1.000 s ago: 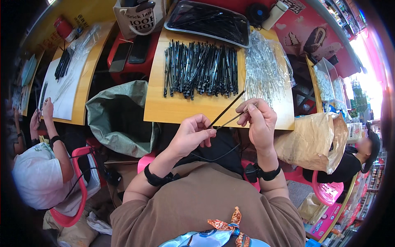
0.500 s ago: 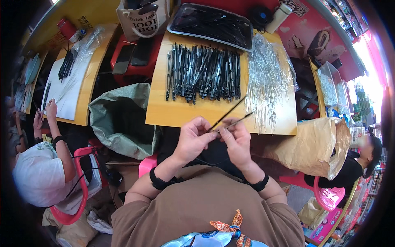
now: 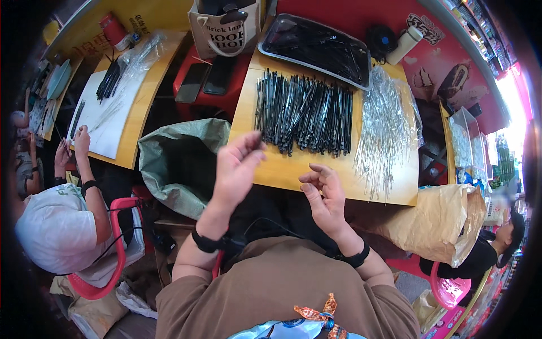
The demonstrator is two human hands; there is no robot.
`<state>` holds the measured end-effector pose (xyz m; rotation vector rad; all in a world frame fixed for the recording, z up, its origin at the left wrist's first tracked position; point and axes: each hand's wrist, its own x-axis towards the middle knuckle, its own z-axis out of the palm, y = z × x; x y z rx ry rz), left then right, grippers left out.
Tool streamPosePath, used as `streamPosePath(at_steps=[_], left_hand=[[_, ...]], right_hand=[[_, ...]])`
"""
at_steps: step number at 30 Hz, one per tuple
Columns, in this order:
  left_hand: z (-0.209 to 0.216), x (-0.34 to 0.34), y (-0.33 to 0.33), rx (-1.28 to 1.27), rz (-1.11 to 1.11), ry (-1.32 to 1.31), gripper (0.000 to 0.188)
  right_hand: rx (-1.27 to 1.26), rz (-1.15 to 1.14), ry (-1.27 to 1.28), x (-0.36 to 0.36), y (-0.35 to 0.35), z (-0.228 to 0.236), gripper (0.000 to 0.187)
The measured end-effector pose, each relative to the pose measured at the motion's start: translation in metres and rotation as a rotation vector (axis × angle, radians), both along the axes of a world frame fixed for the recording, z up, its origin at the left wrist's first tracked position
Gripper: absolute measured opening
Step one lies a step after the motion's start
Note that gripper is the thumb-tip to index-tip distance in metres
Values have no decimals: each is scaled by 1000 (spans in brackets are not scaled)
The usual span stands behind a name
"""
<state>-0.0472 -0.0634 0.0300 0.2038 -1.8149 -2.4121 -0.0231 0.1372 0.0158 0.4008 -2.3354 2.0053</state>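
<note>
Here, left hand (image 3: 234, 169) near black strips (image 3: 305, 116); right hand (image 3: 326, 200) near table (image 3: 285, 170).

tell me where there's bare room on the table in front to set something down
The table is bare along its near edge, before the black sticks and left of the wires, though the left hand and right hand partly cover that strip. Farther back, sticks and tray crowd it.

Left grip (image 3: 234, 168), right grip (image 3: 327, 202) apart.
</note>
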Motion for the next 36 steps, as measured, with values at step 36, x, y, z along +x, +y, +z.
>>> streamPosePath(at_steps=[36], left_hand=[[-54, -49, -16, -832, 314, 263, 37]], right_hand=[[892, -262, 336, -286, 89, 47, 16]])
